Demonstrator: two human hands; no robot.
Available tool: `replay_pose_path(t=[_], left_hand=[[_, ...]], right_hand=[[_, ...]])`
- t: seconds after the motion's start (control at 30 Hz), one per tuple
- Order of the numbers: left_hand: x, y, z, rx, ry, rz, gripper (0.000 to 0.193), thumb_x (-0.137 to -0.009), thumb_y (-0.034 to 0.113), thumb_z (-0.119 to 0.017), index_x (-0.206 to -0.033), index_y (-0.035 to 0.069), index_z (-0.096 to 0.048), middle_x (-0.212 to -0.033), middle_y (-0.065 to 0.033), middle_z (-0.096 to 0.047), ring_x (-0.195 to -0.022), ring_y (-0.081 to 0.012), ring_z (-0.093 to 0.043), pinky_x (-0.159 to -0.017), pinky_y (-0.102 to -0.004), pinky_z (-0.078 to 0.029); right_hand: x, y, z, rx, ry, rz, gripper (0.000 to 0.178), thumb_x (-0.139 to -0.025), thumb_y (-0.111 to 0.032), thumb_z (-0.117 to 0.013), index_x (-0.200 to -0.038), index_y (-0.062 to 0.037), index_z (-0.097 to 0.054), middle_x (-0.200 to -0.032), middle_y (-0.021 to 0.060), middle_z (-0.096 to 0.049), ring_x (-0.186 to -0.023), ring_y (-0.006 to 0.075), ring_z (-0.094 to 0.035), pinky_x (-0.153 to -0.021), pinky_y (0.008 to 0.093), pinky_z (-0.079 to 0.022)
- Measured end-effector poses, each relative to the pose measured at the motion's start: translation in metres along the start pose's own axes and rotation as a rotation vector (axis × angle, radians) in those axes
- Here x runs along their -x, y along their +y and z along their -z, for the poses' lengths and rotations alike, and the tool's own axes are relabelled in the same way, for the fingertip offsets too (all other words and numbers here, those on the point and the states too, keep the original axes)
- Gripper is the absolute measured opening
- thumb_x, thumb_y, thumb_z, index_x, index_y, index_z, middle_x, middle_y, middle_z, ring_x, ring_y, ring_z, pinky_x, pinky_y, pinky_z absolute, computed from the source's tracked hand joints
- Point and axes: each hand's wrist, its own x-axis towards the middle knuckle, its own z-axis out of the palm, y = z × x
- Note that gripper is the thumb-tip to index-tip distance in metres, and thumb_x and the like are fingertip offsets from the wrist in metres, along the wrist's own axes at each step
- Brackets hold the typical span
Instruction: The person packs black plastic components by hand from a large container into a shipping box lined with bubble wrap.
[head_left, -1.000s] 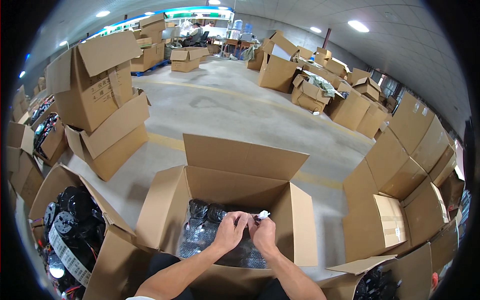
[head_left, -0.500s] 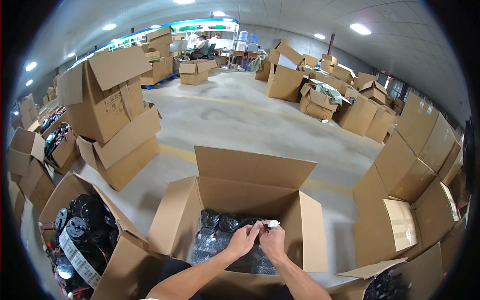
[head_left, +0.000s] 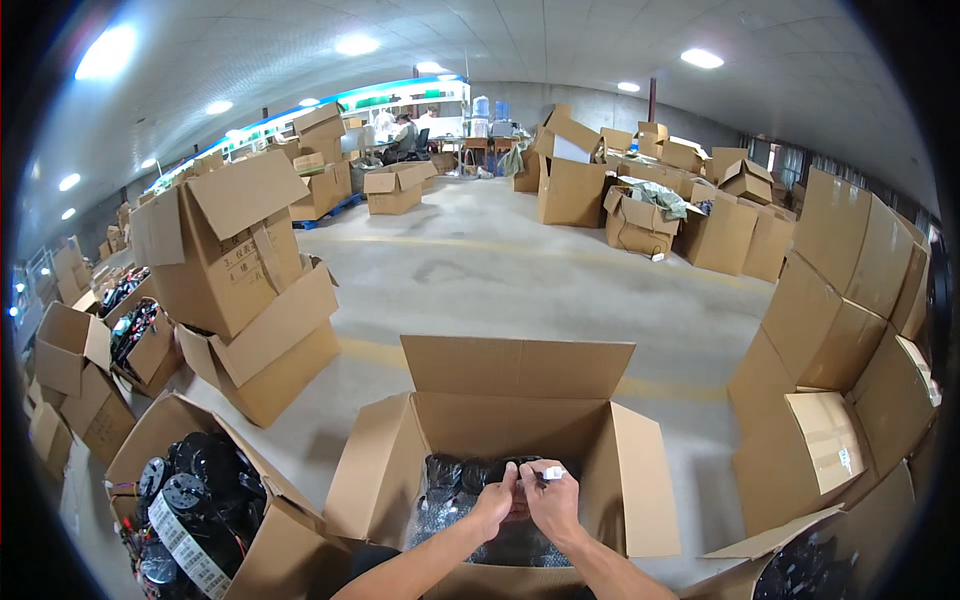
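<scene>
In front of me an open cardboard box [head_left: 520,367] holds dark round parts [head_left: 447,471] and a layer of clear bubble wrap [head_left: 436,506]. My left hand [head_left: 494,505] and my right hand [head_left: 553,505] are close together over these parts, thumbs up and fingers curled. A small white connector [head_left: 553,473] sticks out past the right hand's index finger, and that hand is closed on it. The left hand is pinched beside it at a dark piece, too hidden to name.
At the left stands an open box of black motor-like parts [head_left: 200,495] with wires and a white label strip [head_left: 187,550]. Behind it are stacked cartons [head_left: 235,250]. Taller cartons [head_left: 810,320] rise at the right. People sit at a far workbench [head_left: 440,125].
The view has tilted up, so the scene sits lower in the picture. My hands remain together over the box, with the white connector still at the right hand.
</scene>
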Motion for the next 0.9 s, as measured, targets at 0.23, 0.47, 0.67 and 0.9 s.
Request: replay_pose_path(t=[0.23,0.47,0.67,0.9], left_hand=[[0.008,0.013,-0.004,0.321,-0.174,0.047,0.079,-0.093,0.076,-0.032,-0.118,0.007,-0.061,-0.109,-0.0082,-0.067,-0.102,-0.0225,-0.065,-0.092,-0.0432,-0.051],[0.016,0.033,0.003,0.512,-0.314,-0.067,0.072,-0.093,0.071,-0.041,-0.114,0.006,-0.061,-0.108,-0.0098,-0.067,-0.104,-0.0240,-0.064,-0.098,-0.0417,-0.049],[0.016,0.040,0.010,0.607,-0.287,-0.082,0.047,-0.097,0.047,-0.053,-0.112,0.004,-0.064,-0.108,-0.0124,-0.068,-0.100,-0.0239,-0.066,-0.095,-0.0406,-0.051],[0.022,0.043,0.020,0.638,-0.193,-0.126,0.036,-0.094,0.031,-0.056,-0.112,0.000,-0.063,-0.103,-0.0149,-0.070,-0.096,-0.0270,-0.068,-0.086,-0.0401,-0.055]], right_hand=[[0.003,-0.003,0.002,-0.027,-0.022,0.198,0.013,-0.089,-0.012,-0.070,-0.097,-0.0016,-0.071,-0.100,0.0139,-0.069,-0.088,0.0302,-0.067,-0.079,0.0361,-0.054],[0.008,0.000,-0.002,0.019,-0.105,0.368,0.022,-0.082,-0.009,-0.075,-0.102,-0.0042,-0.070,-0.107,0.0133,-0.066,-0.094,0.0316,-0.066,-0.079,0.0387,-0.055],[0.005,-0.002,0.000,0.041,-0.231,0.426,0.028,-0.078,0.000,-0.074,-0.105,-0.0033,-0.069,-0.109,0.0160,-0.064,-0.098,0.0347,-0.063,-0.085,0.0400,-0.052],[0.012,-0.002,-0.002,0.108,-0.390,0.501,0.041,-0.074,0.002,-0.069,-0.115,-0.0024,-0.066,-0.118,0.0154,-0.062,-0.105,0.0361,-0.061,-0.089,0.0402,-0.051]])
